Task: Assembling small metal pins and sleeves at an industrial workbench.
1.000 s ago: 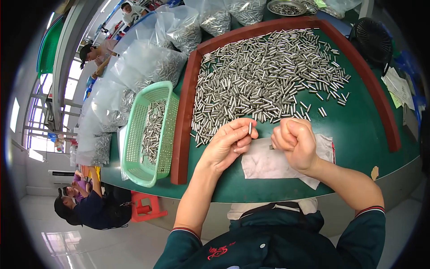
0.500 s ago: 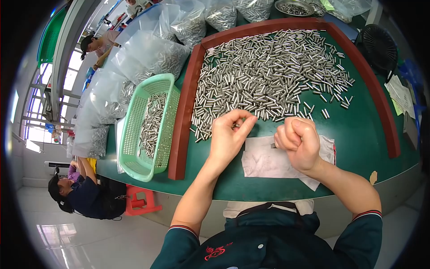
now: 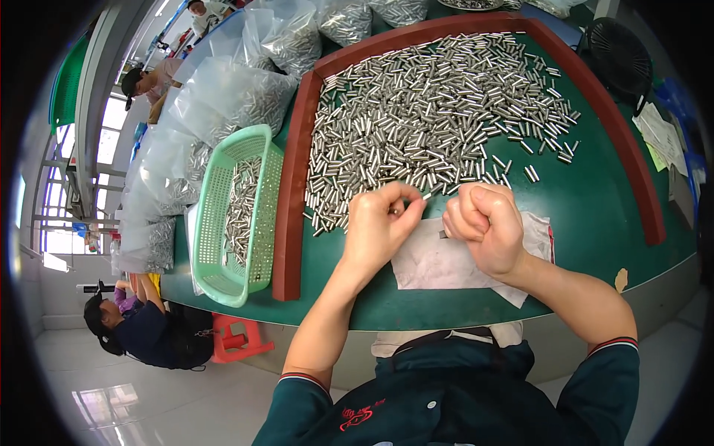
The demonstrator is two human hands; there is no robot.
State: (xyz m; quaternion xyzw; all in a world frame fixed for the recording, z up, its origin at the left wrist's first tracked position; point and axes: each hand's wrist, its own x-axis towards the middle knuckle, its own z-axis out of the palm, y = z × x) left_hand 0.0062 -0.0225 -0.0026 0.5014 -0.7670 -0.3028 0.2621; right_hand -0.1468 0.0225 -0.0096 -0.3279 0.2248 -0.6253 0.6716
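Note:
My left hand (image 3: 375,230) is curled at the near edge of a heap of short, shiny metal pins (image 3: 424,111), its thumb and fingers drawn together. A small glint shows inside the curl, too little to name. Beside it my right hand (image 3: 487,227) is closed like a fist over a pale, stained cloth (image 3: 428,260). The end of one metal pin (image 3: 444,234) pokes out below its curled fingers; the rest is hidden in the hand. A small gap separates the two hands.
A dark red wooden frame (image 3: 290,208) borders the pins on the green tabletop (image 3: 580,201). Left of it stands a light green plastic basket (image 3: 260,245) holding more pins. Bulging clear bags (image 3: 230,97) line the far left. A black fan (image 3: 617,59) stands at the far right. Co-workers sit beyond.
The whole view has shifted slightly, so table and frame sit a little further left and higher. My right hand has moved slightly closer to the left one; both stay closed.

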